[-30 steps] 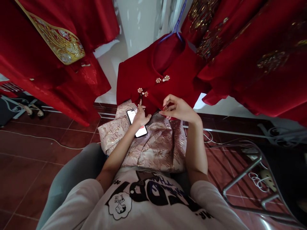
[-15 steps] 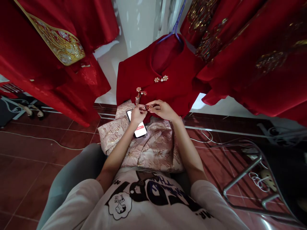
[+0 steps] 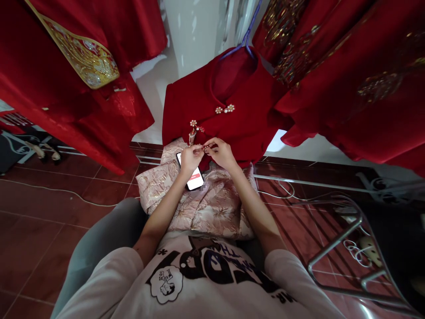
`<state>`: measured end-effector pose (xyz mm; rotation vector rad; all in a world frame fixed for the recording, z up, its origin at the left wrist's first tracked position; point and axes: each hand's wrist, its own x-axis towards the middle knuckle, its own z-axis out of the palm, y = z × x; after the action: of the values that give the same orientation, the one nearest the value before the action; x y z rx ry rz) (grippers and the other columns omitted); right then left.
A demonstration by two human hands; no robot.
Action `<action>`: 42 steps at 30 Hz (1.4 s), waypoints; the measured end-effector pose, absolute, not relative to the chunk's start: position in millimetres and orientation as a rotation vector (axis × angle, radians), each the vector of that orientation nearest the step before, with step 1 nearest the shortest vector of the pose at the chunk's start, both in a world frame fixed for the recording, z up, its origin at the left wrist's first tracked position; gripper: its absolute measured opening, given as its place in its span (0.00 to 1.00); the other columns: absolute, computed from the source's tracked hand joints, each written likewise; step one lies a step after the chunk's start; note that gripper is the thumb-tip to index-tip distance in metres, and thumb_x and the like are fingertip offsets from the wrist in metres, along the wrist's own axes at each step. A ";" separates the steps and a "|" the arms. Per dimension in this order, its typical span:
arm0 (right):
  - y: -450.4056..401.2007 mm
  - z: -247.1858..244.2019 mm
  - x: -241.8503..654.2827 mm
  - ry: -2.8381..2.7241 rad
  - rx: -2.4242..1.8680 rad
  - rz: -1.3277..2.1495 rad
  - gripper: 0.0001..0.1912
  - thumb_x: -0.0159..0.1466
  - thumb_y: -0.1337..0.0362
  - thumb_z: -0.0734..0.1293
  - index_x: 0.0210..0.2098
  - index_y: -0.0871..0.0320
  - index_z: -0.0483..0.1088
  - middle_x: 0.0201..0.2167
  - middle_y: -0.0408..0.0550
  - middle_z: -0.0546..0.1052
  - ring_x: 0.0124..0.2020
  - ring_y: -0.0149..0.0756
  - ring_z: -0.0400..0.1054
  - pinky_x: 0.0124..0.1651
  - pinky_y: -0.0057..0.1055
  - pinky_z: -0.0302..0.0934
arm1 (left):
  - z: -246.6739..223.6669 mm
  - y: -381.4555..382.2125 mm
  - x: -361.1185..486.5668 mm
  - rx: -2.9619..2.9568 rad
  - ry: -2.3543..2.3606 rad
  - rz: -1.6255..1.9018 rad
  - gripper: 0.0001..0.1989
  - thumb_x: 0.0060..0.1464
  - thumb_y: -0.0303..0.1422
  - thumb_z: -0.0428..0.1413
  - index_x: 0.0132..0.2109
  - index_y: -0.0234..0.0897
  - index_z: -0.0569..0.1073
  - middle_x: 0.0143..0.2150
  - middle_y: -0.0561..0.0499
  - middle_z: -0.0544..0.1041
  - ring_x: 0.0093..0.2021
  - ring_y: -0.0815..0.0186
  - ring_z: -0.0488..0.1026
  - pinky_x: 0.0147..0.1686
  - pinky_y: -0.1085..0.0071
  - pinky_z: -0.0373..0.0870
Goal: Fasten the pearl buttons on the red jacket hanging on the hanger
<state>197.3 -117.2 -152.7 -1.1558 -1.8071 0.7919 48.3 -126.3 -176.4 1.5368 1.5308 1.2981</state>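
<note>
My left hand (image 3: 191, 158) and my right hand (image 3: 222, 154) meet at the lower front of a red garment (image 3: 192, 95), fingertips pinched together. Between them shows a small beaded ornament (image 3: 206, 149), mostly covered by the fingers. Just above, a flower-shaped beaded fastener (image 3: 193, 123) with a hanging tassel (image 3: 191, 138) sits on the red cloth. Another pearl-and-flower fastener (image 3: 226, 109) lies at the collar. Under my left wrist, a phone (image 3: 195, 180) with a lit screen rests on pink brocade fabric (image 3: 215, 208) across my lap.
The red garment hangs from a purple hanger (image 3: 246, 37). Red garments hang to the left (image 3: 133, 35) and right (image 3: 332, 102). A metal-framed chair (image 3: 335, 288) stands at right. A cable (image 3: 76, 193) crosses the tiled floor, and shoes (image 3: 46, 153) stand at far left.
My right hand has drawn in and its fingers have curled closer around the small ornament, beside my left fingertips. The left hand has barely moved. The view has shifted slightly.
</note>
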 end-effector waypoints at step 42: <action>-119.3 -129.7 229.5 -1.950 -1.231 0.781 0.04 0.62 0.66 0.69 0.36 0.58 0.76 0.34 0.48 0.82 0.36 0.36 0.78 0.45 0.34 0.73 | -175.7 -132.0 39.5 1.828 1.670 1.185 0.08 0.53 0.24 0.63 0.40 0.36 0.77 0.44 0.49 0.79 0.34 0.68 0.77 0.39 0.72 0.76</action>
<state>229.5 -119.3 -129.7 -1.2306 -1.9501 0.7812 39.5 -132.0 -175.7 1.8284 1.6700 1.1849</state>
